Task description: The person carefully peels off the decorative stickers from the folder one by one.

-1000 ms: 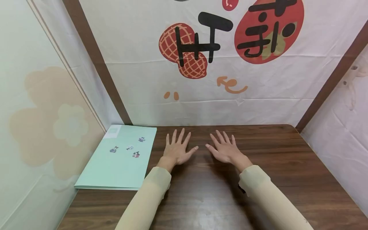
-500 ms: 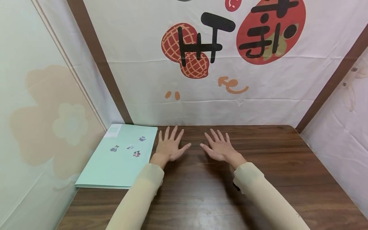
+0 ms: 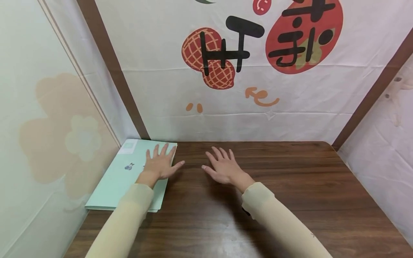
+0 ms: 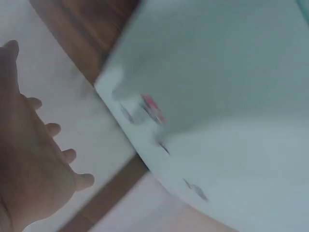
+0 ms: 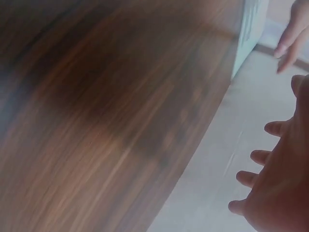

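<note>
My left hand (image 3: 158, 166) is spread palm down over the right part of a mint-green folder (image 3: 109, 191), hiding most of its small stickers. In the left wrist view a gap shows between that hand (image 4: 36, 150) and the folder (image 4: 231, 159), whose stickers are blurred. My right hand (image 3: 224, 167) hovers with fingers spread above the dark wood table (image 3: 290, 186), to the right of the folder. Its shadow falls on the wood in the right wrist view, where the right hand (image 5: 277, 169) holds nothing.
A white printed cloth (image 3: 226, 125) hangs along the table's back edge. Another cloth with a pale flower (image 3: 61, 136) stands close at the left, beside the folder. A further cloth (image 3: 380, 143) borders the right side.
Both hands have moved left, the left one from bare wood beside the folder to above it. The right hand has followed toward the table's middle. The folder stays in place.
</note>
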